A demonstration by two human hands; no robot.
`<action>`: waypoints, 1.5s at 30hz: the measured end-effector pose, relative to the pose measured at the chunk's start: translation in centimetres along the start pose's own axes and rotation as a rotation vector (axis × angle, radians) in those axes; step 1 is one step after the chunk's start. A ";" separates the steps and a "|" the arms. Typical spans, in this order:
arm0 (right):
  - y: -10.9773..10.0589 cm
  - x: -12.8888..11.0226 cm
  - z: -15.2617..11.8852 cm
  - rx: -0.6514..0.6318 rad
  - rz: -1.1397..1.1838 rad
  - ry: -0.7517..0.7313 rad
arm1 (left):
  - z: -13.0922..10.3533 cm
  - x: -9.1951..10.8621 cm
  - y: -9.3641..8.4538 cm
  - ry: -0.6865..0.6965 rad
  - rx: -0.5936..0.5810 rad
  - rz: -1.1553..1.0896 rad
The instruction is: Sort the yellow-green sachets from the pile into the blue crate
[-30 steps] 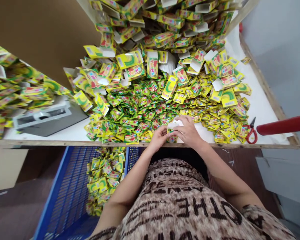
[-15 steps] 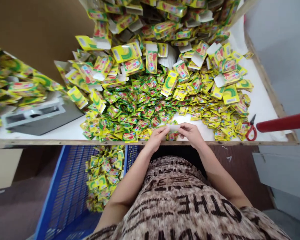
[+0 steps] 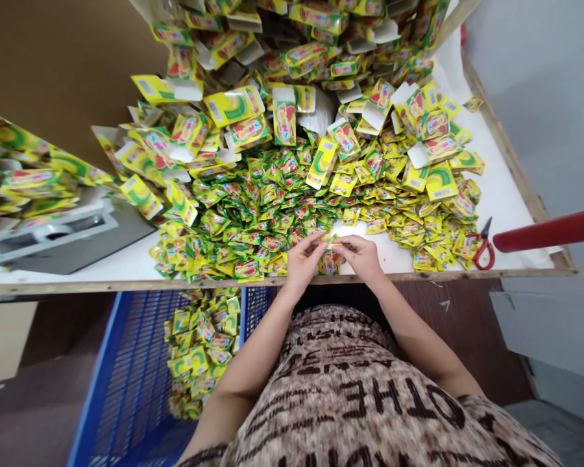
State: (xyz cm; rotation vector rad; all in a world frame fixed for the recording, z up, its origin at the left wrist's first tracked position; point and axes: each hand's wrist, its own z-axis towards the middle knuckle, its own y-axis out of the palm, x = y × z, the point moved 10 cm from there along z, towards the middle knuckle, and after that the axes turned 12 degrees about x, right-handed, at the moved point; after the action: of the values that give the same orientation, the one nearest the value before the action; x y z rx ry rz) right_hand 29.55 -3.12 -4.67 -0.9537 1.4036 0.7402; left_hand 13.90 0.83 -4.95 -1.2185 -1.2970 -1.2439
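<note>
2 hands (image 3: 302, 263) (image 3: 364, 259), 1 scissors (image 3: 485, 235), 1 red pole (image 3: 549, 231); cartons (image 3: 322, 163), packets (image 3: 270, 194) uncountable.

Glossy card boxes (image 3: 235, 107), shiny film sachets (image 3: 267, 194), plastic crate (image 3: 131, 353)

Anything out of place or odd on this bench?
One small yellow packet looks stray: it lies at the wooden edge, upper right, apart from the main heap. Red-handled scissors beside the loose packets also look slightly misplaced. No obvious damage.

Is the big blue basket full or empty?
Neither: the basket is partly filled. A pile of yellow packs lies inside, but its bare blue bottom shows beside them.
</note>
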 end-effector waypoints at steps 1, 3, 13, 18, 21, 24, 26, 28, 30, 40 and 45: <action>-0.1 0.0 0.0 0.020 -0.007 -0.014 | 0.2 0.4 0.2 0.048 -0.013 0.027; -0.3 -0.3 0.0 0.039 -0.011 -0.039 | 0.4 1.7 0.6 0.184 -0.063 0.095; -1.3 -4.2 -5.8 -0.112 -0.321 -0.724 | -4.4 3.8 0.4 0.711 -0.302 0.235; -1.5 -4.1 -7.4 -0.153 -0.405 -0.778 | -6.4 2.6 1.3 0.823 -0.352 0.285; -1.8 -3.9 -4.4 -0.077 -0.385 -0.627 | -5.2 2.5 1.2 0.740 -0.263 0.272; -0.8 -3.3 -1.3 -0.052 -0.526 -0.607 | -3.3 3.2 -2.0 0.560 -0.016 0.207; 1.6 -1.9 -0.5 -0.218 -0.718 -0.664 | -2.6 3.2 -5.2 0.362 0.052 0.173; 2.9 0.0 -0.1 -0.362 -0.856 -0.680 | -2.7 2.2 -8.0 0.122 -0.071 0.191; 2.5 0.8 0.6 -0.371 -0.853 -0.645 | -4.1 -0.3 -11.6 -0.122 -0.271 0.302; -1.0 -0.2 9.2 -0.312 -0.710 -0.308 | -13.8 -13.8 -40.4 -0.714 0.097 1.420; 0.2 -1.2 11.3 -0.225 -1.011 -0.469 | -9.0 -2.5 -40.6 -0.222 0.610 1.417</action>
State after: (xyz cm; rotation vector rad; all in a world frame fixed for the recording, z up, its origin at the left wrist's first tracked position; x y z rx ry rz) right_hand 34.60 7.04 -4.34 -1.3766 0.3184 0.3000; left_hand -26.46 -8.04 -9.89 -1.3459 -0.5367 0.2908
